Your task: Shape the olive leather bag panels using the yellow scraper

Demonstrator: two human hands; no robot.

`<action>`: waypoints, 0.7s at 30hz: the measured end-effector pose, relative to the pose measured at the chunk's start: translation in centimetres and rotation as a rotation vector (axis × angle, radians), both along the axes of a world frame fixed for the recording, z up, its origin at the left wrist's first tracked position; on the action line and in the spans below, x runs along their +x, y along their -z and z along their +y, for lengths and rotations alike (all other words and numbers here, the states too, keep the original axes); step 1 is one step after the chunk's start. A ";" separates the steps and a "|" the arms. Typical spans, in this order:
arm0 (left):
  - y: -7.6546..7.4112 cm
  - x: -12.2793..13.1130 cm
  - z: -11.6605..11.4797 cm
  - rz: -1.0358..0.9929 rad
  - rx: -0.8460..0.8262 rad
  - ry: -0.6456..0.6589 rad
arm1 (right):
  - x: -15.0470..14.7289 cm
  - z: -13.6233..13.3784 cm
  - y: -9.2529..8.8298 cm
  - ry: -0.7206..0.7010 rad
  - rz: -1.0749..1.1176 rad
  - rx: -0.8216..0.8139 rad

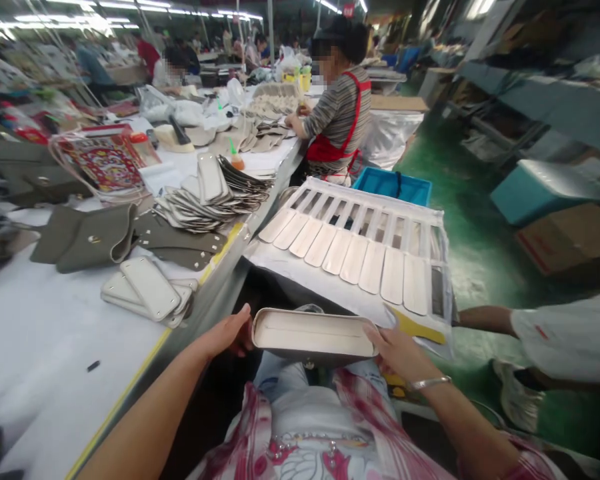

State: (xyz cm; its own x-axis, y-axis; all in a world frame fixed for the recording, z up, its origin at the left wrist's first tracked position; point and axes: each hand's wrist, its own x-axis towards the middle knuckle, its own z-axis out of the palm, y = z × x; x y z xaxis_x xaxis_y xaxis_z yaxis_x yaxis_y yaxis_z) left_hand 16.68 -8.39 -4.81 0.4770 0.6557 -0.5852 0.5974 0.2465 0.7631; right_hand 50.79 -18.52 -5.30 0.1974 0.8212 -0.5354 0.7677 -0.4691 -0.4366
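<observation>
Pale-lined case [315, 331] beside worktable [55, 373] edge | right hand [397, 350] pinches right end; left hand [235, 333] at left end, grip unclear | rack [275, 257] ahead bears pale strips [373, 267] | blue bin [420, 192] beyond, contents unclear | open green floor [473, 220] rightward

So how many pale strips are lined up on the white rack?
9 pale strips: side by side in one row across the white rack, from its left side to the dark slot near its right. None in that row looks hidden.

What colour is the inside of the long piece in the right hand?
The inside is cream; it shows in the head view.
</observation>
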 end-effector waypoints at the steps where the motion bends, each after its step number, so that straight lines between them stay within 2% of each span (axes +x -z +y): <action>1: 0.0 -0.1 -0.1 0.012 0.024 0.009 | 0.1 -0.2 0.1 -0.027 -0.029 0.019; 4: 0.0 0.5 -0.4 0.234 0.276 0.117 | -0.1 -0.5 -0.2 -0.187 -0.196 0.059; 7: 0.1 1.5 -0.5 0.515 0.523 0.249 | -0.4 -0.3 -0.5 -0.471 -0.380 0.056; 9: 0.2 2.0 -0.4 0.610 0.571 0.308 | -0.4 -0.1 -0.5 -0.601 -0.445 0.055; 10: 0.2 2.1 -0.3 0.612 0.554 0.318 | -0.3 0.0 -0.3 -0.615 -0.446 0.057; 16: -0.1 2.3 0.5 0.643 0.526 0.364 | 0.7 -0.1 1.2 -0.484 -0.252 0.115; 21: 0.1 2.5 0.3 0.650 0.515 0.417 | 1.2 -0.6 0.7 -0.126 0.104 0.014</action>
State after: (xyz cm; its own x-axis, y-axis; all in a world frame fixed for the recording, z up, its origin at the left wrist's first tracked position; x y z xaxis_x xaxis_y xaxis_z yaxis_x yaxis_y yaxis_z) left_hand 19.17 -8.12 -4.92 0.4130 0.7581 -0.5046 0.9103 -0.3609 0.2028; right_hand 52.04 -19.15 -5.97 0.0361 0.8433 -0.5362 0.7706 -0.3652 -0.5224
